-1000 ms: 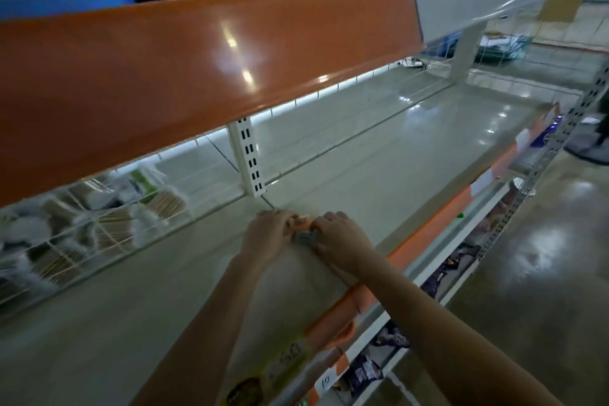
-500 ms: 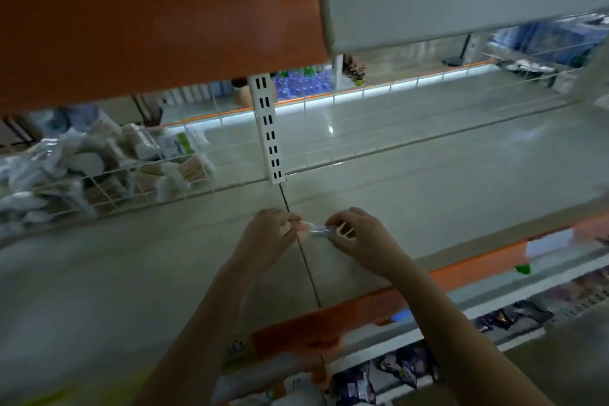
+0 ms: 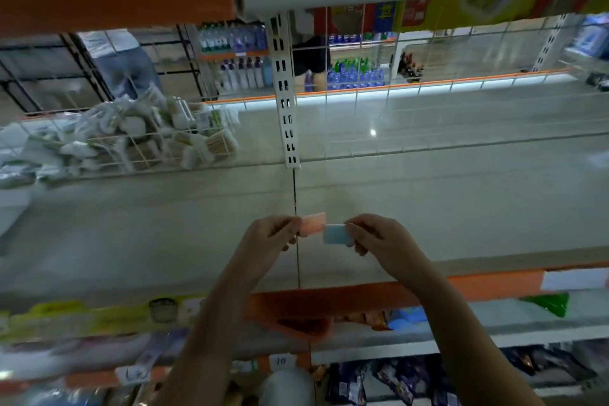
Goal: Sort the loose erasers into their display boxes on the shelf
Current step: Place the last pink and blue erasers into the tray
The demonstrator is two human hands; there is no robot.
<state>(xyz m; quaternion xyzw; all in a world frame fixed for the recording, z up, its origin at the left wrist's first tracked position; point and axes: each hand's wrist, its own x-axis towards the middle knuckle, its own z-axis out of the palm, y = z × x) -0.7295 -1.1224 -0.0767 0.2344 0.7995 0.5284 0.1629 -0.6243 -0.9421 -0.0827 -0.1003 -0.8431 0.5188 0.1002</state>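
Fingers of both hands are pinched shut on an eraser each: the left hand [image 3: 268,236] nips a pink eraser [image 3: 312,223] by its end, the right hand [image 3: 379,237] a pale blue eraser [image 3: 335,234], and the two pieces meet or overlap in the air above the shelf [image 3: 445,204]. The biggest risk, as I judge it, is placement: no display box shows anywhere on this shelf, so either colour could end up in the wrong place. Next, the shallow end-on pinches could let one slip to the lower shelves. Smallest, the wire basket of packets [image 3: 138,138] to the left could catch the left hand if it reaches that way.
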